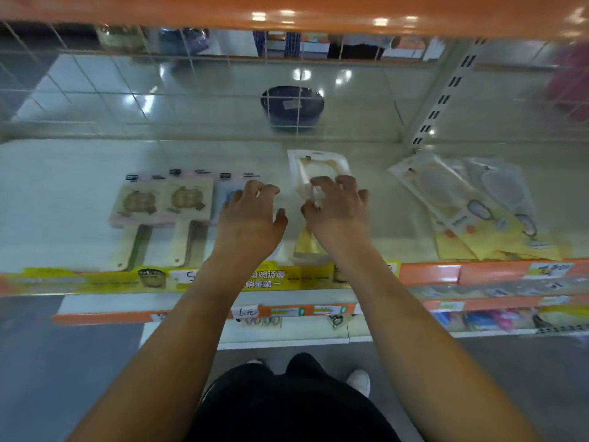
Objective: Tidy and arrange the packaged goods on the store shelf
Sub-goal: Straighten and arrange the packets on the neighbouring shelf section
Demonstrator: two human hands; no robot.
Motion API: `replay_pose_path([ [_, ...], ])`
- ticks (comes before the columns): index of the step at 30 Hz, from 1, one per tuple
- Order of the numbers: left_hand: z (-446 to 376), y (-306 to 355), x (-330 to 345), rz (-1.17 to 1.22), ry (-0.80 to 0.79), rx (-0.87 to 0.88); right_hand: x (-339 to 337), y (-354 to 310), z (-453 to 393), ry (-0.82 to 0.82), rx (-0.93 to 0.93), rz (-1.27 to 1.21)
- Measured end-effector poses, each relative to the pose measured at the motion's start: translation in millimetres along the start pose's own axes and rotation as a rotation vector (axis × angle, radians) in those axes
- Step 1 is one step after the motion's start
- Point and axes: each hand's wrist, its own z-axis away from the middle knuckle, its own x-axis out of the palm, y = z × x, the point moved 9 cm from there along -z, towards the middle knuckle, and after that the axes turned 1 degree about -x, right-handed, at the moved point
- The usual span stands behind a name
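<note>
Two packaged paddle brushes with a pumpkin print (153, 212) lie side by side on the white shelf (63, 193). To their right lies a blue-backed pack (224, 194), half hidden under my left hand (250, 218), whose curled fingers hover over it. My right hand (334, 207) pinches a clear pack with a cream and yellow item (314, 167), which lies lengthwise at mid-shelf. A loose, overlapping pile of clear and yellow packs (471, 205) sits at the right.
An orange shelf (287, 11) hangs overhead. A wire grid back panel (127, 90) and a slotted upright (446, 94) bound the rear. Orange and yellow price strips (446, 272) line the front edge, with lower shelves below. A dark basin (291, 108) shows behind the grid.
</note>
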Motion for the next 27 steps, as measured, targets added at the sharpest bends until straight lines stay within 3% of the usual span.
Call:
replay_pose_path([
  [17,-1.0,-22.9,0.3,0.040,-0.038,0.014,33.0,-15.9,8.4,-0.124,0.138,0.068],
  [27,-3.6,-24.6,1.8,0.065,-0.035,0.008,37.8,-20.9,10.8,-0.214,0.107,0.164],
])
